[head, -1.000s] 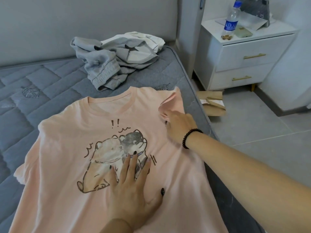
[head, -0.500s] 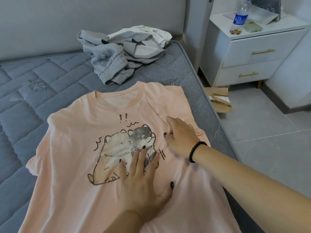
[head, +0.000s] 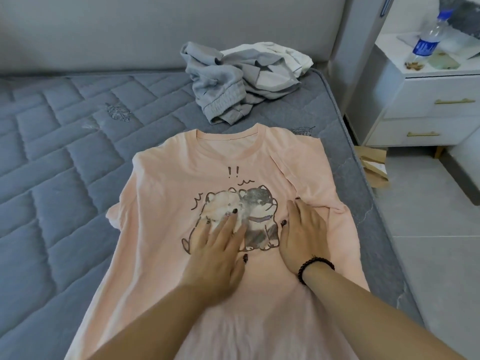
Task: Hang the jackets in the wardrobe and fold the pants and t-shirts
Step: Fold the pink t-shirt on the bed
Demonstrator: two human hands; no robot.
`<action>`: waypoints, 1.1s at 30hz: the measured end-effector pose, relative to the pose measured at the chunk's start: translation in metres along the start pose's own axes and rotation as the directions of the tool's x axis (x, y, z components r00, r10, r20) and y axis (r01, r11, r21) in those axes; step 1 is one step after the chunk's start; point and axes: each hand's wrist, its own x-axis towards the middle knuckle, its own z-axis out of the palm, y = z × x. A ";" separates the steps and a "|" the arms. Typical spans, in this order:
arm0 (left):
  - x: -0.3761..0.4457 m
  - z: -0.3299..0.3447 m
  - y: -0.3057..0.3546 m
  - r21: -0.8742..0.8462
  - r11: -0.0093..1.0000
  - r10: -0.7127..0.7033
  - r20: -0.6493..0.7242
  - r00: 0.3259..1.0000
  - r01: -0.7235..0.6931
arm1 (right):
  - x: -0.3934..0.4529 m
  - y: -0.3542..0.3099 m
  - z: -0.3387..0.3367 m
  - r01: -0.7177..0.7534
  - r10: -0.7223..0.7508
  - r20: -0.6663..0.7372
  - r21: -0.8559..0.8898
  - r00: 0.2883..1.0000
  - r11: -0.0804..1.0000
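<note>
Since a second ago the right hand (head: 302, 236) has let go of the sleeve and come down flat beside the left hand (head: 217, 249) — both palms press the peach t-shirt (head: 233, 175), fingers straight, gripping nothing. That sleeve now lies folded inward at two o'clock. Face-up on the mattress (head: 65, 165), its cartoon print shows — unfolded grey clothes (head: 233, 81) wait at twelve.

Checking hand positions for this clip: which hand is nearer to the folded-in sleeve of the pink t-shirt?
Right. The right hand lies flat on the pink t-shirt, its fingertips beside the folded-in sleeve. The left hand presses the printed picture, farther from it.
</note>
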 end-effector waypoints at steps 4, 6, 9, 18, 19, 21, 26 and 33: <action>-0.067 -0.013 -0.097 0.056 0.961 -0.272 0.013 0.962 0.271 | 0.002 -0.001 0.000 -0.005 0.005 -0.008 -0.010 1.000 1.000; -0.084 -0.012 -0.107 0.017 0.940 -0.342 0.029 0.939 0.342 | 0.001 -0.002 -0.001 -0.026 0.026 -0.027 0.003 0.999 1.000; -0.080 -0.008 -0.105 -0.004 0.938 -0.347 0.048 0.937 0.347 | 0.001 -0.008 -0.002 -0.020 0.020 -0.053 -0.009 0.998 1.000; -0.083 -0.002 -0.111 -0.402 0.812 -0.517 -0.154 0.842 0.424 | -0.013 -0.146 0.010 0.148 -0.106 -0.147 0.321 0.983 0.935; -0.083 -0.004 -0.112 -0.524 0.700 -0.644 -0.170 0.746 0.485 | -0.017 -0.163 0.018 0.114 -0.093 -0.085 0.287 0.992 0.951; -0.078 -0.008 -0.115 -0.719 0.423 -0.865 -0.139 0.483 0.551 | -0.023 -0.170 0.036 0.094 -0.092 -0.020 0.119 0.996 0.988; -0.039 -0.018 -0.152 -0.657 0.180 -0.984 -0.109 0.144 0.732 | -0.022 -0.165 0.048 0.102 -0.101 -0.060 0.007 0.993 0.995; -0.035 -0.026 -0.206 -0.624 0.321 -0.897 0.041 0.439 0.713 | -0.021 -0.162 0.053 0.130 -0.125 -0.126 0.030 0.984 0.991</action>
